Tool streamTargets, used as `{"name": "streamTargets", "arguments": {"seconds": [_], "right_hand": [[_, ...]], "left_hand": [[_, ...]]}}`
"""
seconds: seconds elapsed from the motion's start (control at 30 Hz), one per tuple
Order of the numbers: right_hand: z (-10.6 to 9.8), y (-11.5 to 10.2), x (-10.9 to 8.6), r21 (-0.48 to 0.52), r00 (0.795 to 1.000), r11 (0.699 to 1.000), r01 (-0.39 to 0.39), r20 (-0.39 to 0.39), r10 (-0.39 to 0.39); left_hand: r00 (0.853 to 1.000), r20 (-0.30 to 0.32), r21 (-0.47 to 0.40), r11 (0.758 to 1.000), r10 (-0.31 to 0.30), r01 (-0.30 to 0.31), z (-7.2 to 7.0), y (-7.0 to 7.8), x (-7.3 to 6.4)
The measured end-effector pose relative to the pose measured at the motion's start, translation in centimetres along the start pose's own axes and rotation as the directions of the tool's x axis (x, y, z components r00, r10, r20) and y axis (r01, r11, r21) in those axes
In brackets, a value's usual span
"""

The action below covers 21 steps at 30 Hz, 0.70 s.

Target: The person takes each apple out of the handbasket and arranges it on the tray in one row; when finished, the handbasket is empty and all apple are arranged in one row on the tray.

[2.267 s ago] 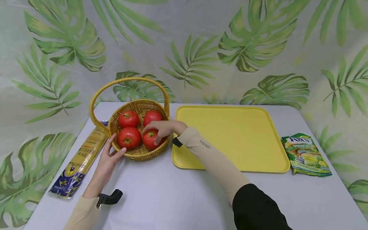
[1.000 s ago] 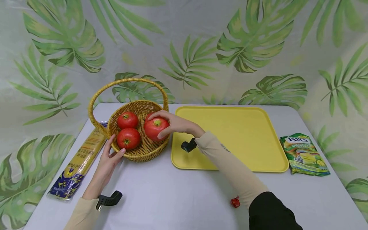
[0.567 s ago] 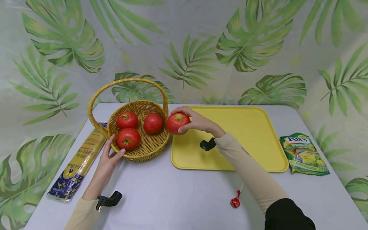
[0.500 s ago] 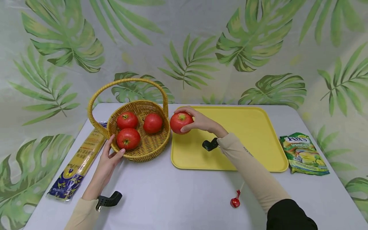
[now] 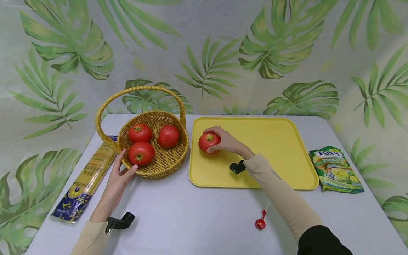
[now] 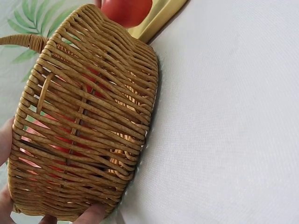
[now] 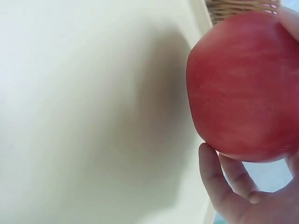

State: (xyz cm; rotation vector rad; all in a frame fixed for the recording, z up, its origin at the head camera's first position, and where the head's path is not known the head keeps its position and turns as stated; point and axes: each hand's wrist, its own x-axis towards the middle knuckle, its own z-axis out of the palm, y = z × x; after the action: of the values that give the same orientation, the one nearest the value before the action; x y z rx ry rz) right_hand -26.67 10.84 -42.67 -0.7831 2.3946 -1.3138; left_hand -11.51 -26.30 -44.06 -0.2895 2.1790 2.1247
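Note:
In the head view, my right hand (image 5: 230,144) holds a red apple (image 5: 208,142) over the left part of the yellow tray (image 5: 255,156). Thumb and fingers curve round the apple's sides, and the right wrist view shows the apple's shadow (image 7: 161,112) on the tray surface. My left hand (image 5: 116,180) grips the near left rim of a wicker basket (image 5: 165,173), thumb on the rim and other fingers low against its outer wall (image 6: 88,121). Inside the basket lie three red apples: one at back left (image 5: 140,133), one at front left (image 5: 141,153), one at right (image 5: 169,136).
A spaghetti packet (image 5: 87,177) lies slantwise left of the basket, partly behind it. Beyond the tray's right edge is a green Fox's candy bag (image 5: 337,170). A red-wrapped lollipop (image 5: 260,222) lies near my right forearm. A leaf-print cloth (image 5: 210,71) hangs behind the table.
My right hand has lifted an apple out of the basket, carried it right over the tray and lowered it slightly. The lollipop came into view. My left hand stays on the basket.

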Motion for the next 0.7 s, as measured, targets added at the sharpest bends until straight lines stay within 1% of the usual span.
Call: {"name": "streamTargets", "arguments": {"seconds": [0.2, 0.27, 0.37, 0.53, 0.6, 0.7], "right_hand": [[0.8, 0.0, 0.0, -0.064, 0.997, 0.995, 0.074, 0.024, -0.073], [0.9, 0.1, 0.0, -0.083, 0.996, 0.993, 0.086, 0.030, -0.084], [1.0, 0.1, -0.1, -0.106, 0.997, 0.992, 0.073, 0.032, -0.070], [0.6, 0.0, -0.4, -0.134, 0.999, 0.991, 0.006, 0.053, 0.001], [0.3, 0.0, -0.4, -0.117, 0.998, 0.993, -0.014, 0.053, 0.020], [-0.1, -0.1, -0.4, -0.027, 0.999, 0.999, -0.026, 0.023, 0.027]], "left_hand": [[1.000, -0.002, 0.000, 1.000, 0.000, 0.000, 0.0, 0.0, 0.0], [1.000, -0.002, 0.001, 1.000, 0.003, -0.003, 0.1, 0.0, 0.1], [1.000, -0.003, 0.002, 1.000, 0.004, -0.004, 0.1, 0.0, 0.1], [1.000, -0.002, 0.001, 1.000, 0.007, -0.007, 0.1, 0.0, 0.0], [1.000, -0.004, 0.002, 1.000, 0.007, -0.007, 0.1, 0.0, 0.0], [1.000, -0.008, 0.004, 1.000, 0.007, -0.007, 0.1, 0.0, 0.0]]}}
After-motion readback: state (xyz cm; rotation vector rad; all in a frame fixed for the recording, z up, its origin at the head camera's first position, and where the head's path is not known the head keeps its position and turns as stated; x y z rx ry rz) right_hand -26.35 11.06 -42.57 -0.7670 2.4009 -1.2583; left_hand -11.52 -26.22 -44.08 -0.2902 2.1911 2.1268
